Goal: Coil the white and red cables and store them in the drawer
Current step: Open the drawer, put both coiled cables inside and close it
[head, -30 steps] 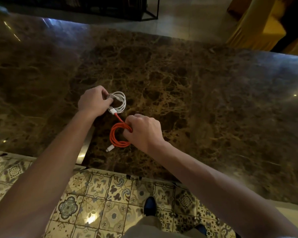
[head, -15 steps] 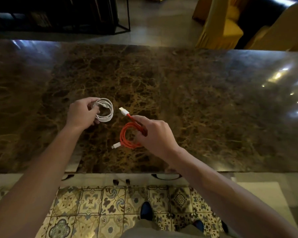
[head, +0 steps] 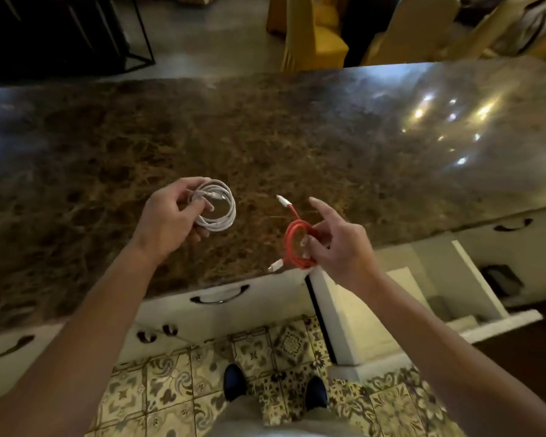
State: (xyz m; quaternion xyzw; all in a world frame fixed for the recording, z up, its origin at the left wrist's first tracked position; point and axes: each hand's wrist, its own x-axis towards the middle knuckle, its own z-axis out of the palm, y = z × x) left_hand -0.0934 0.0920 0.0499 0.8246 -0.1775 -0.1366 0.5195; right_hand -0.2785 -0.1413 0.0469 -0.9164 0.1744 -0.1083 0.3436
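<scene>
1. the left hand (head: 166, 220) is closed around one side of the coiled white cable (head: 218, 206), fingers curled through the loop; the coil is held up over the tabletop (head: 297, 137), inward from the near edge.
2. the right hand (head: 338, 244) pinches the coiled red cable (head: 293, 244) with thumb and lower fingers, while the index finger sticks out straight toward the far edge. this coil sits right over the near edge of the tabletop.
3. the red cable has two white plug ends free: one points up and away over the stone, the other hangs down just past the near edge.
4. the two coils are apart, with bare brown marble between them and nothing lying on the surface around them (only light glare toward the far right corner).
5. below the near edge, to the right, an open drawer (head: 407, 298) juts out toward the person, its white walls showing; its inside looks pale, with some dark thing at the far right that i cannot make out.
6. a closed drawer front with a dark curved handle (head: 219, 296) sits below the near edge, under the space between the hands.
7. patterned floor tiles (head: 177, 383) and two dark shoes show below.
</scene>
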